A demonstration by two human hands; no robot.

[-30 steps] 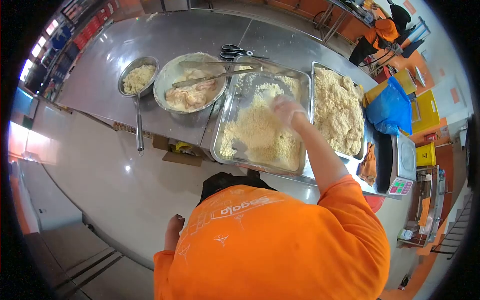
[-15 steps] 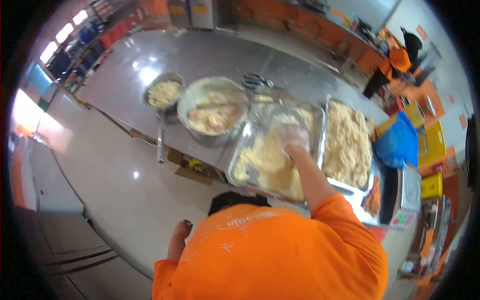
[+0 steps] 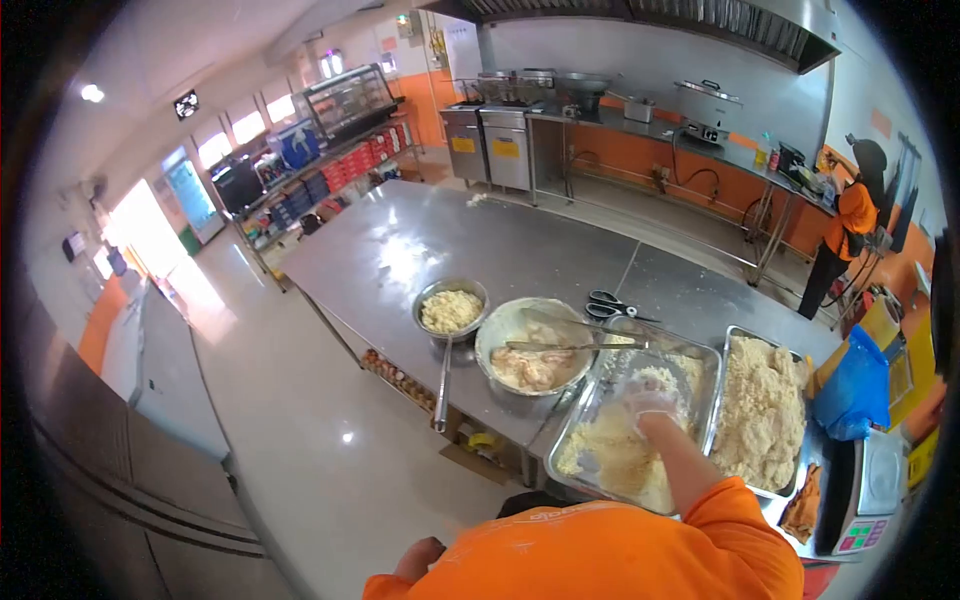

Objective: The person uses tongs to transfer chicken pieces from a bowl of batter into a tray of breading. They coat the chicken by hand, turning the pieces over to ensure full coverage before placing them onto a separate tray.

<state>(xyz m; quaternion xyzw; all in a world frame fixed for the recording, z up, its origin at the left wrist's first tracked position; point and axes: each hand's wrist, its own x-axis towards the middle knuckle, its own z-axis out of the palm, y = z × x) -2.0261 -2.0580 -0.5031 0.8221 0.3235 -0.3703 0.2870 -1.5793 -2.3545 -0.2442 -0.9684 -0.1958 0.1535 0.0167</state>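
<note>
My right hand (image 3: 652, 402), in a clear plastic glove, is down in a metal tray (image 3: 560, 470) spread with pale flour or crumbs (image 3: 620, 440). Its curled fingers are mostly hidden behind a round see-through shape with white crumbs in it, which I cannot make out clearly. Low beside my body is my left hand (image 3: 422, 556), its fingers curled, with nothing visible in them. Left of the tray stands a metal bowl (image 3: 490, 325) of pale raw pieces, with tongs (image 3: 570, 347) lying across its rim. A second tray (image 3: 728, 350), heaped with crumbly coating (image 3: 762, 415), adjoins on the right.
A long-handled strainer (image 3: 443, 395) holding crumbs extends over the table's (image 3: 500, 245) near edge. Black scissors (image 3: 612, 308) lie behind the trays. At right are a blue bag (image 3: 855, 385), a scale (image 3: 868, 500) and an orange cloth (image 3: 802, 505). Another person (image 3: 850, 220) stands at the far right.
The view has tilted up, showing more of the room, and the table sits lower and farther right. My right hand stays in the tray; my left hand stays low at my side.
</note>
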